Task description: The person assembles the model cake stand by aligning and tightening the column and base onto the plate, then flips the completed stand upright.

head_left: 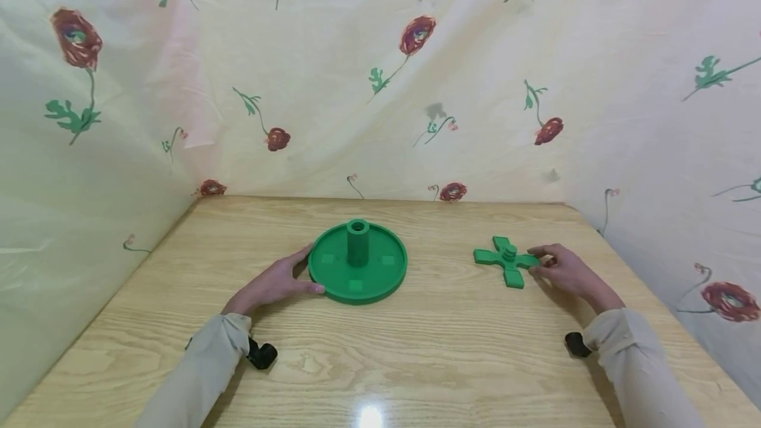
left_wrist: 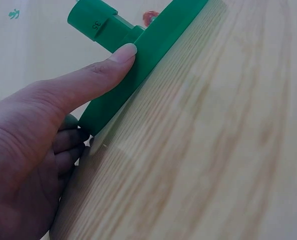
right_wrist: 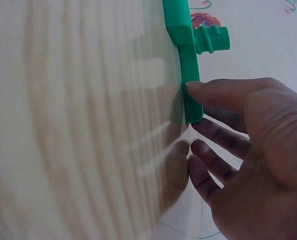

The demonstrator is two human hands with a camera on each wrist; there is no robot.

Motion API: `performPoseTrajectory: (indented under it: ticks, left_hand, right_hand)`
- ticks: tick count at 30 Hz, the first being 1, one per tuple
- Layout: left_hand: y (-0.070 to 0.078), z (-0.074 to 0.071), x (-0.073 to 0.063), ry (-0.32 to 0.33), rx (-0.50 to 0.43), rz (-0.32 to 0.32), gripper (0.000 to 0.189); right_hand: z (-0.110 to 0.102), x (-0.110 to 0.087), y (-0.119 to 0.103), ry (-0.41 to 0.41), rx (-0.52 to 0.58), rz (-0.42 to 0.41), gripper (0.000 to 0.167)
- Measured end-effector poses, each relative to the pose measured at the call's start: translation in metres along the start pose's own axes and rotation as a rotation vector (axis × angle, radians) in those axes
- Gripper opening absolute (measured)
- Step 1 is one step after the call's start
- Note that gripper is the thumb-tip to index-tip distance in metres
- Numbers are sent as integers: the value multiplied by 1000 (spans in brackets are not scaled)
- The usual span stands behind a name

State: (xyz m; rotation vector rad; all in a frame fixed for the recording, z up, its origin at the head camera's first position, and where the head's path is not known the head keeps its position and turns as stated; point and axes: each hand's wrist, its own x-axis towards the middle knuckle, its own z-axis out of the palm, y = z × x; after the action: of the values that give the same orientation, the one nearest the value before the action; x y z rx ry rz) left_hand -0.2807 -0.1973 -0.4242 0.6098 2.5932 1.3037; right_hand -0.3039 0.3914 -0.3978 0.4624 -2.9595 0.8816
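Observation:
A green round base (head_left: 374,281) with a raised rim lies flat on the table, a hollow post (head_left: 358,248) standing upright at its middle. My left hand (head_left: 279,281) grips its left side, the thumb against the near rim and the fingers at the far left. In the left wrist view, the thumb touches the side of the base (left_wrist: 156,55), near the post (left_wrist: 93,20) marked 35. To the right lies a green four-armed cross (head_left: 490,257) with a short ridged stub (right_wrist: 213,40) on top. My right hand (head_left: 567,273) pinches the end of its right arm.
The wood-grain table (head_left: 416,342) carries both green parts, with bare wood between them. Pale flowered cloth (head_left: 333,84) hangs behind the table and along both sides. A black wrist device (head_left: 261,354) sits under the left sleeve, another (head_left: 577,344) by the right sleeve.

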Motion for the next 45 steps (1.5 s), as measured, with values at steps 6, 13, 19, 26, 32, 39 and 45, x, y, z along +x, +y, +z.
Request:
performPoseTrajectory:
  ticks: [6, 13, 19, 26, 32, 39, 45]
  left_hand:
    - [-1, -1, 1, -5, -7, 0, 110]
    - [-1, -1, 1, -12, -11, 3, 110]
    - [-2, 0, 1, -4, -1, -13, 110]
    - [-2, 0, 1, 0, 15, -13, 110]
    - [-1, 0, 0, -1, 14, 0, 109]
    - [-1, 0, -1, 3, 26, 1, 109]
    - [0, 0, -1, 2, 22, -2, 110]
  right_hand:
    - [1, 0, -1, 8, -17, 11, 43]
    - [2, 1, 2, 12, -6, -18, 33]
    - [5, 0, 2, 15, 7, -14, 30]
    - [8, -6, -7, 60, -15, -49, 32]
    - [12, -8, -18, 116, -24, -103, 27]
    - [16, -8, -31, 221, -54, -188, 24]
    - [19, -9, -46, 333, -57, -242, 25]
